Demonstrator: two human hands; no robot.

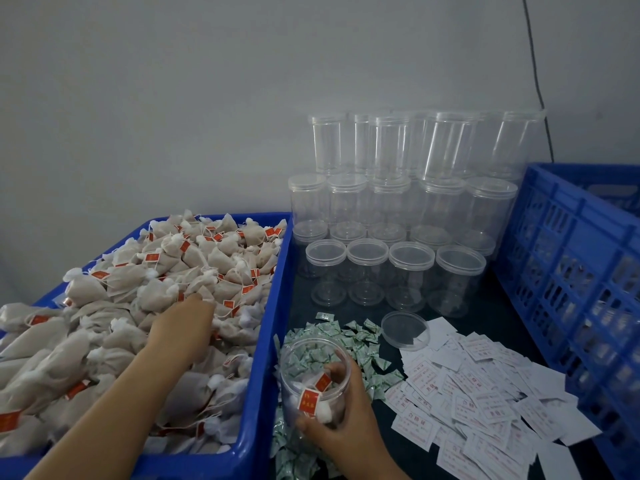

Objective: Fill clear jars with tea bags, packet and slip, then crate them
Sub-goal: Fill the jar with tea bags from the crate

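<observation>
Jars [398, 216]: 4 capped front row; 1 jar [313, 386] held.

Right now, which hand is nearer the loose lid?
Right. The right hand holds the open jar just in front of the lid; the left hand is across in the tea bag bin.

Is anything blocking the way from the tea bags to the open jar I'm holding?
Only the blue bin wall stands between the tea bags and the jar. The jar's mouth is open; its lid lies aside.
</observation>
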